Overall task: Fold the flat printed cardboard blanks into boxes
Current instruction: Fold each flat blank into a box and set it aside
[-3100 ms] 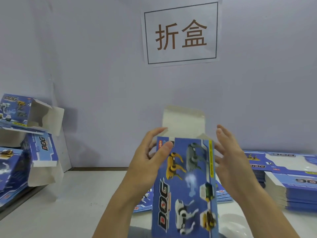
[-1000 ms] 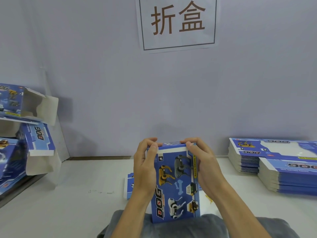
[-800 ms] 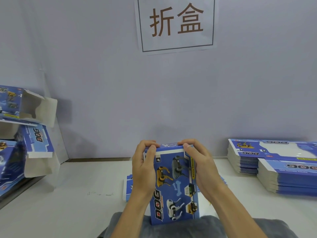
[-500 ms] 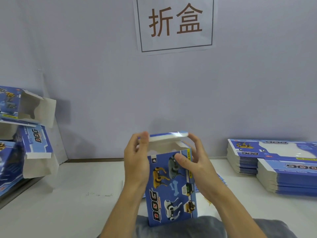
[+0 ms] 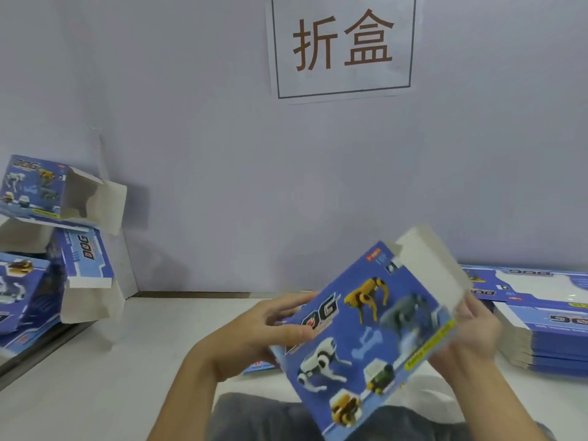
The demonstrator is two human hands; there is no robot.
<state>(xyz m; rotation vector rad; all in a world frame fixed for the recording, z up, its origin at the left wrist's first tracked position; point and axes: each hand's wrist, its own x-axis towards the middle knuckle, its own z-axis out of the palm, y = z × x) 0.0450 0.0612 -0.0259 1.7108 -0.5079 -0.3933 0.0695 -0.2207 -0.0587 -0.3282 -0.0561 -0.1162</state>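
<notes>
Since the earlier frame the box has been tilted rightward, flap reopened; it is gripped by left hand and right hand fingers; the flap could crease if forced.

A white paper sign hangs on the pale lilac wall, printed with two large brown characters inside a thin dark frame. Below, the white worktop meets the wall along a dark seam. Grey cloth shows at the bottom edge
</notes>
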